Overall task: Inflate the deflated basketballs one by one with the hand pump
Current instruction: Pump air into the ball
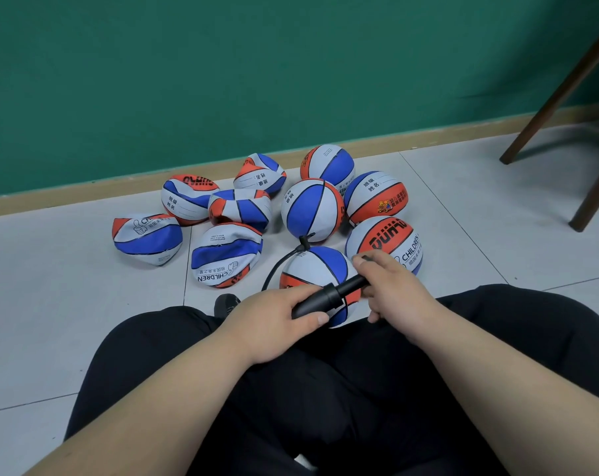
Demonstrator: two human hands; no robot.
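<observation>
A black hand pump (329, 297) lies across a red, white and blue basketball (320, 267) held between my knees. My left hand (274, 317) grips the pump's barrel. My right hand (391, 286) grips the pump's handle end. A black hose (281, 261) loops from the pump to the ball's top. Several collapsed balls (227, 254) lie on the floor to the left. Several round balls (312, 209) sit behind and to the right.
A green wall (257, 80) with a wooden skirting board runs behind the balls. Dark wooden chair legs (559, 94) stand at the right on the grey tiled floor (463, 207). My black-trousered legs (325, 389) fill the foreground, with a shoe tip (226, 304) by my left hand.
</observation>
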